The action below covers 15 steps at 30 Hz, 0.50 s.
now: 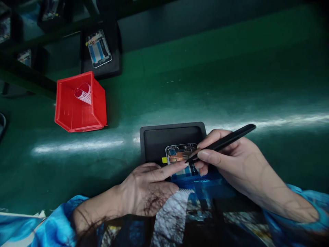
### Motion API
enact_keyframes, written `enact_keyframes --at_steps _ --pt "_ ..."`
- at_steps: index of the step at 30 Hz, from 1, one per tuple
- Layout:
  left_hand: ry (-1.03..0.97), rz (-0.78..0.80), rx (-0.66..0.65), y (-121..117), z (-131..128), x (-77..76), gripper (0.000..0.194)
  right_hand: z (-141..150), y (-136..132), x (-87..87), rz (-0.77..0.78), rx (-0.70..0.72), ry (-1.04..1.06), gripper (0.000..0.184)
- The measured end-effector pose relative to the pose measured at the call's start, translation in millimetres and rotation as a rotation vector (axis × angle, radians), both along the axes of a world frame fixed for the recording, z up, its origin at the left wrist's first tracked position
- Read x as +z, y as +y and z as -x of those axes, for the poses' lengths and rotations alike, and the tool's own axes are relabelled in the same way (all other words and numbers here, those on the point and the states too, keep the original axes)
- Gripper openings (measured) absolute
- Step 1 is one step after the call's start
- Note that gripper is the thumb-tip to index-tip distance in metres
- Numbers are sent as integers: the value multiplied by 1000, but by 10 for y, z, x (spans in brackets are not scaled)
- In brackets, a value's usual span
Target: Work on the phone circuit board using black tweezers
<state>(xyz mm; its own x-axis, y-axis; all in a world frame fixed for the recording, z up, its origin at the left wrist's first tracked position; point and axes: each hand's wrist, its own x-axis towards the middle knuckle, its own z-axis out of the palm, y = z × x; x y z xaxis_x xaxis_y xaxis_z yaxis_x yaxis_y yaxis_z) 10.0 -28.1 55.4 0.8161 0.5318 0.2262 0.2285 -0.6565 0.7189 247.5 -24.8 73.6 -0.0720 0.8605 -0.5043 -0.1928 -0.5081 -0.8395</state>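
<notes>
In the head view, my right hand point(226, 154) grips black tweezers point(228, 138) in a pen-like hold, their tip pointing down at an opened phone point(181, 154). Bare circuitry, a copper-coloured patch and blue strips show on the phone, with a yellow tab point(164, 160) sticking out at its left side. Beneath it is a black tray point(173, 126). My left hand point(144, 190) stretches its index finger over the phone to the tweezer tip; its other fingers curl in. Under the left thumb a white sheet with a perforated edge point(171, 218) hangs towards me.
A red bin point(101, 103) holding a curled white perforated sheet point(84, 93) stands on the green table point(205, 92). Behind it, another opened phone point(99, 49) lies on a black tray point(115, 65). More trays with parts sit behind a dark rail at upper left.
</notes>
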Motion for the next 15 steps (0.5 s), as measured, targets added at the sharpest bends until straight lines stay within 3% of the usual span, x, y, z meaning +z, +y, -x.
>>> enact_keyframes --at_steps 11,15 --pt "109 13 -15 23 -4 59 15 65 -65 43 -99 -10 -59 21" --pt "65 -37 -7 20 -20 61 14 91 -47 19 -93 -14 -87 21"
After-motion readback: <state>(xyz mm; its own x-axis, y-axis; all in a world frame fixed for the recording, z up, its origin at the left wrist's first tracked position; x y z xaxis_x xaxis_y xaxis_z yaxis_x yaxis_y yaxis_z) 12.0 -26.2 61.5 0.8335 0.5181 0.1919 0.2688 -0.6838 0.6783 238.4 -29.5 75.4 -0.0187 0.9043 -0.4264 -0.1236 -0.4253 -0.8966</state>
